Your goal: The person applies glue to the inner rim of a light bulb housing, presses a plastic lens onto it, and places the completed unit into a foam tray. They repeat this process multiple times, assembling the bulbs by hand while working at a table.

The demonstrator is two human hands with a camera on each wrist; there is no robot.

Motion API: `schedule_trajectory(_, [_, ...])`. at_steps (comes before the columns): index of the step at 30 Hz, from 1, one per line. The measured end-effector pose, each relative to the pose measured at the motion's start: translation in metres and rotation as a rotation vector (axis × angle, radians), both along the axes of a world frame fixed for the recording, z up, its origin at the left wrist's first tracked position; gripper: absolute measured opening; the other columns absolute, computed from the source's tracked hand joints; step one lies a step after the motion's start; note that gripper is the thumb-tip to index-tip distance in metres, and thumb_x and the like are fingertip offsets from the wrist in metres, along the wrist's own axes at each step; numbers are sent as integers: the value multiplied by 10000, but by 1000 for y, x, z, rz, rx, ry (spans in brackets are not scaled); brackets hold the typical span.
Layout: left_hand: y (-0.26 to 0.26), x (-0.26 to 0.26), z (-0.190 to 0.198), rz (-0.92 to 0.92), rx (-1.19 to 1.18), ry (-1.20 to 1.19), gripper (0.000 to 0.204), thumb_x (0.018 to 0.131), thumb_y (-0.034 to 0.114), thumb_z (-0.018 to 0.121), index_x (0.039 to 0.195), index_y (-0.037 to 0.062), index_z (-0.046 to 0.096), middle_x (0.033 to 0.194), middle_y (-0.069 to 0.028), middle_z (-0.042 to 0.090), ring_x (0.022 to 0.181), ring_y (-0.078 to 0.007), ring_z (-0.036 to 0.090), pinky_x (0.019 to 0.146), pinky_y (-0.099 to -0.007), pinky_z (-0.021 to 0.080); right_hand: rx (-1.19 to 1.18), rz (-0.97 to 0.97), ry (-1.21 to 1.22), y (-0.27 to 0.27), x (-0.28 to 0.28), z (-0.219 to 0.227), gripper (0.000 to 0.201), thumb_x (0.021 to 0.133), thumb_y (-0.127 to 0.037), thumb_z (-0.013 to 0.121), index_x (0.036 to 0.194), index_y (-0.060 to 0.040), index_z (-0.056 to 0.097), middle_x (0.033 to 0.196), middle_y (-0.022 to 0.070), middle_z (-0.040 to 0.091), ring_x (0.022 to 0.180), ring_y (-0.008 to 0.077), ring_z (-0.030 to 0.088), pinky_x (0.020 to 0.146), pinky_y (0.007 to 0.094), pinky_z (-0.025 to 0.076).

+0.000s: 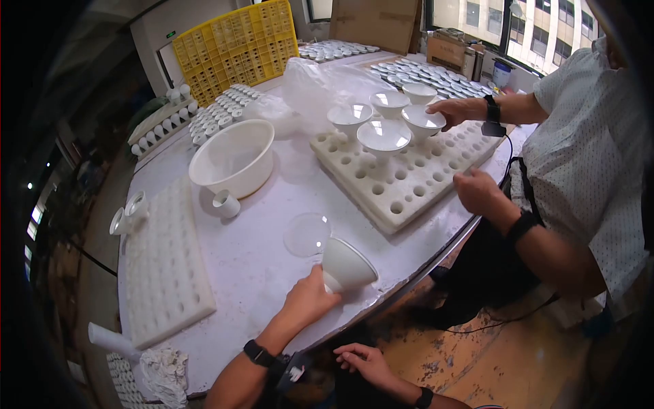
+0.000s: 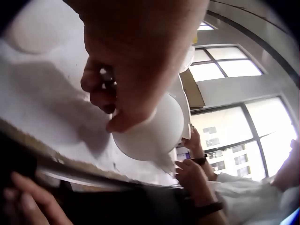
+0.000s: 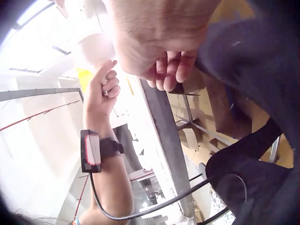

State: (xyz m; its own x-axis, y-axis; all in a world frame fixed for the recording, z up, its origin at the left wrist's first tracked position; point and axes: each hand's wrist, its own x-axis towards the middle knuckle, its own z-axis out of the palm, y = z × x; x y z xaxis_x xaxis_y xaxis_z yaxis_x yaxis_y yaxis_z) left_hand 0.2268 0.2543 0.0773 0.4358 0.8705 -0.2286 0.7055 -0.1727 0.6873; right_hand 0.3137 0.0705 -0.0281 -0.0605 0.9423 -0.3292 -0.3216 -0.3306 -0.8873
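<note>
My left hand (image 1: 310, 300) grips the narrow end of a white, flared cone-shaped cup (image 1: 349, 266), tilted with its wide rim to the right over the table edge. In the left wrist view the cup's (image 2: 159, 126) smooth white side shows beyond the thumb. A clear round disc (image 1: 303, 235) lies on the table just behind the cup. Below the table's front edge, my right hand (image 1: 368, 361) hangs with relaxed, slightly bent fingers and nothing in it. The right wrist view shows those fingers (image 3: 171, 70) loosely bent.
Another person's hand (image 1: 439, 112) touches one of several glossy-topped white cones on a holed foam block (image 1: 354, 180). A white basin (image 1: 255, 163) and a small white cup (image 1: 226, 204) stand left of it. Another foam slab (image 1: 163, 266) lies at the left.
</note>
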Motion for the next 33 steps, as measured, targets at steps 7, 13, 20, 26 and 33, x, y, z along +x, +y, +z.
schedule_trajectory(7, [-4,0,14,27,20,-52,556,654,239,687,1113,-17,505,1008,-238,617,974,-369,595,833,-360,469,81,-140,-66,11,6,26,224,917,-170,514,1082,-56,614,864,17,631,733,57,564,634,190,443])
schedule_trajectory(13, [1,-13,10,-4,10,3,531,645,232,692,1085,-16,529,995,-232,622,954,-362,602,822,-362,474,112,-141,-105,13,5,36,215,912,-151,518,1073,-53,620,845,16,630,716,53,557,620,185,438])
schedule_trajectory(20, [-11,-28,33,69,44,-42,465,682,255,670,1066,27,540,953,-220,631,926,-386,596,802,-403,477,131,-166,-134,24,3,51,213,908,-140,519,1076,-56,620,841,17,631,712,51,555,611,185,438])
schedule_trajectory(26, [-64,-109,23,262,321,-472,365,688,102,735,1010,5,592,895,-130,664,840,-236,646,731,-329,501,280,-180,-389,50,7,77,243,884,-127,544,1103,-34,594,862,73,645,747,99,596,634,226,474])
schedule_trajectory(33, [-74,-164,-8,597,4,-782,365,717,40,690,1057,-33,578,950,-90,637,861,-188,610,750,-301,488,257,216,-713,125,-24,94,454,859,-302,580,1165,28,527,910,163,647,729,212,656,651,294,508])
